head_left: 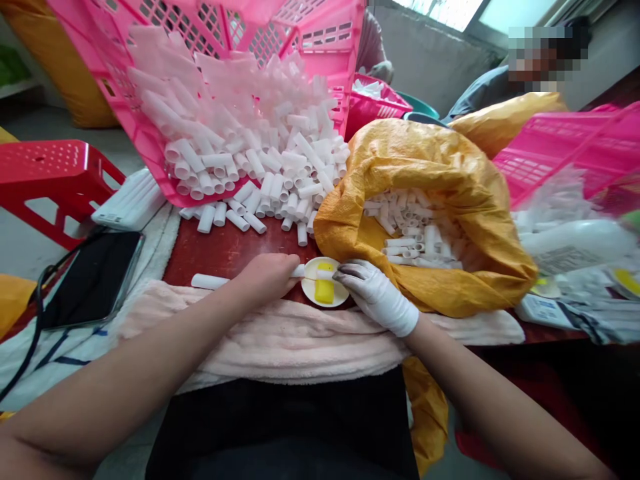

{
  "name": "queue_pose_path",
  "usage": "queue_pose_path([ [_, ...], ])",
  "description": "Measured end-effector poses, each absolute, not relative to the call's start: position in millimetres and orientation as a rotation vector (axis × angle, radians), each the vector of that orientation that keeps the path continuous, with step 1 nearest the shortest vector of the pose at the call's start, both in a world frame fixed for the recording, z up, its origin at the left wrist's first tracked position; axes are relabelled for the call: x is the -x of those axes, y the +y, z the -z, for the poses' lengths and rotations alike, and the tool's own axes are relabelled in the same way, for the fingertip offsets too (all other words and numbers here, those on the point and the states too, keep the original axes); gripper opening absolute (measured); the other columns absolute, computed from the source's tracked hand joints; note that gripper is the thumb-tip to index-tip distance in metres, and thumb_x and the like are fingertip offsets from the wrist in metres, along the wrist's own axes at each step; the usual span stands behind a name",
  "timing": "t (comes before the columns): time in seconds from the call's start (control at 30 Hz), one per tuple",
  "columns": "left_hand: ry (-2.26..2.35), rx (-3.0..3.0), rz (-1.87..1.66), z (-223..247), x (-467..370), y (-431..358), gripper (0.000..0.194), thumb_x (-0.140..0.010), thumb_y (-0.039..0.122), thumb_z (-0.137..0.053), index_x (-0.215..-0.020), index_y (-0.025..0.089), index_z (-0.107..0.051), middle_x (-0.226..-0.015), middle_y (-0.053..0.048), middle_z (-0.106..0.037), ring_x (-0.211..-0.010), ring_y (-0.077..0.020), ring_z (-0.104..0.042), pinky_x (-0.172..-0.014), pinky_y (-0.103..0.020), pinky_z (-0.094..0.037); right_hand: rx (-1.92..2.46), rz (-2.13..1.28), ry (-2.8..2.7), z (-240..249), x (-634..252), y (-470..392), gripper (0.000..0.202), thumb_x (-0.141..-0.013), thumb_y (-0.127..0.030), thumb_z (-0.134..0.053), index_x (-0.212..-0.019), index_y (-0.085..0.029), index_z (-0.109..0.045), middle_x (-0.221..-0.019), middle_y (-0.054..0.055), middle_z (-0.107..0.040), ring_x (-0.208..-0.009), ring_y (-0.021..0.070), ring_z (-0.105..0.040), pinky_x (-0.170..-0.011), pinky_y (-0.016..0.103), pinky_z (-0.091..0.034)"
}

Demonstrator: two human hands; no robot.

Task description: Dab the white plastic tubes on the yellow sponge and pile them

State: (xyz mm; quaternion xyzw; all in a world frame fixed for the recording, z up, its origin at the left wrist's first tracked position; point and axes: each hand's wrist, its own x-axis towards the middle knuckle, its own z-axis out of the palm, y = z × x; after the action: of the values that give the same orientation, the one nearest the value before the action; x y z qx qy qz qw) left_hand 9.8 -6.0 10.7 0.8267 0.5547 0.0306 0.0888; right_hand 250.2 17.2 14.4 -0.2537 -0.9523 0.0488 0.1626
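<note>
Left hand [270, 275]: bare, is gripping a small white piece [299, 271] at the dish's left rim.
Right hand [375, 295]: gloved, is pinching a white tube [325, 274] over the dish.
Dish [307, 293]: is sitting between both hands, a yellow pad [325, 291] lying in it.
Front edge: a pale pink towel [280, 343] is covering it, passing under the left forearm.
Elbow room: the orange bag [345, 223] is crowding the right hand; beyond the left hand, red tabletop [210, 250] is showing up to the tube pile [280, 173].
Loose tube [209, 282]: is lying just beside the left forearm.
Pink basket [90, 60]: is leaning, tubes spreading past its lip.
Left side: a phone [93, 283] is resting near a red stool [40, 163].
Room: a person [477, 93] is showing beyond the orange bag, below a window [450, 10].
</note>
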Motion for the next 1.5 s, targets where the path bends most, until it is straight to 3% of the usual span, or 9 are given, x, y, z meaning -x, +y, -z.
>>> queue_pose_path([
  [0.4, 1.641, -2.459, -0.102, -8, -8, -3, 0.02, -0.084, 0.037, -0.043, -0.082, 0.018, -0.052, -0.082, -0.005, -0.063, -0.076, -0.0205, -0.061, -0.059, -0.026, -0.039, 0.775, -0.09, -2.656, -11, -254, 10, 0.027, -0.087, -0.014, -0.043, -0.112, -0.015, -0.053, -0.106, 0.012, -0.059, -0.102, 0.0231, -0.052, -0.089, 0.041, -0.047],
  [0.6, 1.664, -2.404, -0.109, -10, -11, -1, 0.023, -0.084, 0.039, -0.044, -0.084, 0.018, -0.054, -0.084, -0.006, -0.064, -0.077, -0.021, -0.061, -0.059, -0.027, -0.039, 0.535, 0.032, -2.829, -20, -253, -4, 0.022, -0.089, -0.015, -0.043, -0.1, -0.017, -0.062, -0.094, 0.01, -0.065, -0.086, 0.0222, -0.058, -0.074, 0.037, -0.05],
  [0.73, 1.681, -2.366, -0.134, -10, -12, -3, 0.026, -0.085, 0.041, -0.044, -0.081, 0.017, -0.054, -0.082, -0.006, -0.063, -0.075, -0.0201, -0.059, -0.06, -0.027, -0.038, 0.373, -0.246, -2.792, -29, -245, -9, 0.02, -0.088, -0.017, -0.048, -0.101, -0.023, -0.061, -0.097, 0.005, -0.066, -0.084, 0.0185, -0.06, -0.076, 0.034, -0.05],
  [0.87, 1.69, -2.475, -0.33, -13, -11, -6, 0.022, -0.084, 0.039, -0.049, -0.082, 0.018, -0.055, -0.085, -0.006, -0.062, -0.084, -0.0218, -0.056, -0.072, -0.032, -0.039, 0.794, -0.693, -1.99, -13, -230, -6, 0.024, -0.086, -0.02, -0.052, -0.108, -0.026, -0.056, -0.109, 0.006, -0.061, -0.1, 0.0187, -0.058, -0.084, 0.036, -0.051],
  [1.03, 1.597, -2.499, -0.469, -17, -12, -10, 0.019, -0.084, 0.036, -0.05, -0.082, 0.018, -0.054, -0.081, -0.003, -0.063, -0.079, -0.0188, -0.056, -0.07, -0.03, -0.038, 1.016, -1.159, -1.352, -2, -208, 4, 0.021, -0.081, -0.035, -0.058, -0.097, -0.022, -0.06, -0.095, 0.004, -0.065, -0.074, 0.0157, -0.063, -0.062, 0.03, -0.055],
  [1.1, 1.537, -2.482, -0.489, -16, -12, -12, 0.021, -0.085, 0.039, -0.048, -0.083, 0.019, -0.054, -0.081, -0.002, -0.063, -0.075, -0.0172, -0.057, -0.065, -0.027, -0.039, 1.037, -1.109, -1.396, -10, -204, 4, 0.02, -0.079, -0.035, -0.059, -0.094, -0.022, -0.061, -0.092, 0.004, -0.065, -0.071, 0.0153, -0.062, -0.062, 0.031, -0.054],
  [1.27, 1.521, -2.495, -0.481, -16, -18, -21, 0.024, -0.086, 0.041, -0.046, -0.089, 0.019, -0.054, -0.08, -0.003, -0.064, -0.072, -0.0176, -0.06, -0.061, -0.025, -0.041, 0.869, -0.77, -2.03, -34, -198, -4, 0.017, -0.082, -0.028, -0.055, -0.098, -0.023, -0.061, -0.1, 0.005, -0.064, -0.096, 0.0189, -0.059, -0.087, 0.034, -0.047],
  [1.4, 1.608, -2.454, -0.346, -30, -25, -30, 0.029, -0.085, 0.043, -0.045, -0.089, 0.016, -0.056, -0.076, -0.007, -0.065, -0.069, -0.0221, -0.062, -0.058, -0.029, -0.043, 1.151, -0.645, -2.052, -35, -191, -11, 0.027, -0.09, -0.034, -0.04, -0.078, -0.019, -0.059, -0.067, 0.002, -0.062, -0.06, 0.0145, -0.059, -0.056, 0.026, -0.047],
  [1.5, 1.392, -2.294, -0.272, -42, -28, -39, 0.024, -0.081, 0.04, -0.051, -0.086, 0.018, -0.059, -0.078, -0.006, -0.066, -0.069, -0.0199, -0.062, -0.058, -0.026, -0.043, 1.062, -0.46, -2.151, -38, -188, -23, 0.033, -0.091, -0.031, -0.037, -0.064, -0.02, -0.053, -0.054, 0.001, -0.055, -0.049, 0.0132, -0.053, -0.047, 0.025, -0.042],
])
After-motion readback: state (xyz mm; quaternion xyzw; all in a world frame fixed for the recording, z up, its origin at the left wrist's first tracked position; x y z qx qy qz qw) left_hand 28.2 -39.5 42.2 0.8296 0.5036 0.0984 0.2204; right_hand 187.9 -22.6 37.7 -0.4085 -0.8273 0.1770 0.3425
